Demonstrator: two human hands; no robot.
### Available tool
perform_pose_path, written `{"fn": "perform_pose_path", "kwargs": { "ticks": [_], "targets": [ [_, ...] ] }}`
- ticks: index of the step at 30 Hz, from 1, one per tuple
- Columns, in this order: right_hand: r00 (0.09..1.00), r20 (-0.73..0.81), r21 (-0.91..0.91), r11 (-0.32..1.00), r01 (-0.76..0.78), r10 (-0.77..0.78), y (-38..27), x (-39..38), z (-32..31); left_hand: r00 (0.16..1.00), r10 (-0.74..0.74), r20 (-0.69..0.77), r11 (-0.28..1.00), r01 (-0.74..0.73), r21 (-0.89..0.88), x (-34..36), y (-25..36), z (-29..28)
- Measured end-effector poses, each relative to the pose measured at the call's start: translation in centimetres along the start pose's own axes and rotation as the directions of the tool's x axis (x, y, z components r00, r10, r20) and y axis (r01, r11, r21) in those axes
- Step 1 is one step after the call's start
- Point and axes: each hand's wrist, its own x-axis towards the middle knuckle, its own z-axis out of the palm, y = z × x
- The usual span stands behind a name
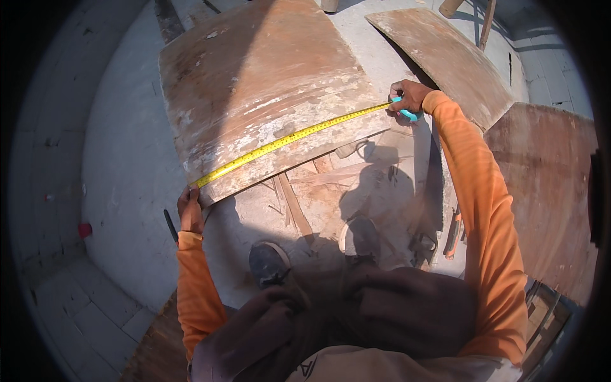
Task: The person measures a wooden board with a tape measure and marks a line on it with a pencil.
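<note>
A yellow tape measure is pulled out across a worn plywood sheet, near the edge closest to me. My left hand pinches the tape's end at the sheet's left edge. At the right edge, my right hand grips the turquoise tape case, fingers closed round it. The blade runs slightly upward from left to right between the two hands. The sheet is stained brown and flecked with white, and a shadow covers its left part.
Another plywood sheet leans at the upper right, and a reddish board lies at the right. Wood strips are scattered by my shoes. An orange-handled tool lies near my right forearm. A red object sits far left.
</note>
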Motion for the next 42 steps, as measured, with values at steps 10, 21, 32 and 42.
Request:
{"fn": "perform_pose_path", "kwargs": {
  "ticks": [10, 21, 32, 42],
  "targets": [
    [0.993, -0.049, -0.108, 0.989, 0.1, -0.106, 0.7, -3.0, 0.7, 0.998, 0.046, 0.034, 0.999, -0.047, 0.012, 1.0, -0.5, -1.4],
    [0.765, -0.584, 0.027, 0.948, -0.317, 0.273, 4.0, -32.4, 6.7, 0.993, 0.091, 0.079, 0.986, -0.101, 0.13, 1.5, -0.2, -1.9],
    [0.422, -0.342, 0.62, 0.539, -0.57, 0.84, 6.8, -40.3, 33.3, 0.989, -0.032, -0.141, 0.968, 0.066, 0.242, 2.4, 0.5, -4.7],
    [0.495, -0.512, 0.448, 0.71, -0.543, 0.702, 8.0, -42.5, 45.7, 0.991, -0.059, -0.122, 0.979, 0.081, 0.185, 2.6, 0.1, -5.7]
  ]
}}
